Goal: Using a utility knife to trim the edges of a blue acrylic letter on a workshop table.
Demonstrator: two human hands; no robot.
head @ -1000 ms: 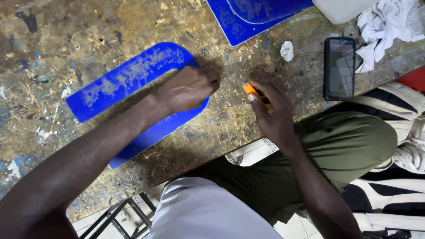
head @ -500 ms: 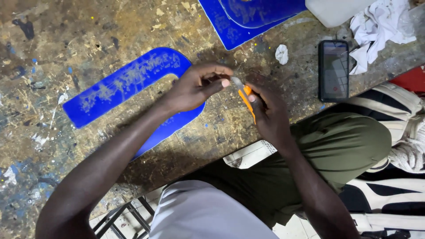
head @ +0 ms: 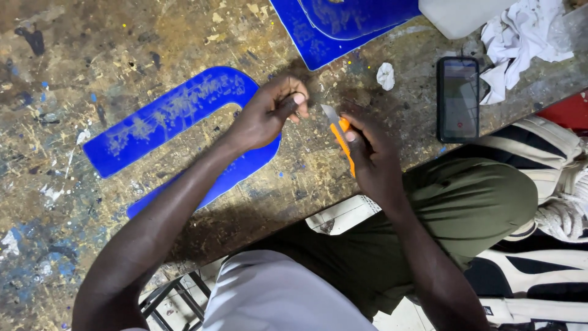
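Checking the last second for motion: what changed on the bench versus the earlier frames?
The left hand lifted off the blue U-shaped sheet and came up beside the blade of the orange utility knife, fingertips pinched. The right hand raised the knife off the workbench, blade now exposed. The sheet, phone and white rag stayed put.

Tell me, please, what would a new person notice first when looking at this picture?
First, the bright blue U-shaped sheet lying on the paint-stained wooden workbench, left of centre. Next, in the middle, the right hand gripping an orange utility knife with its blade out, pointed toward the left hand, whose fingertips are pinched together just above the sheet's edge. A dark phone lies at the right.
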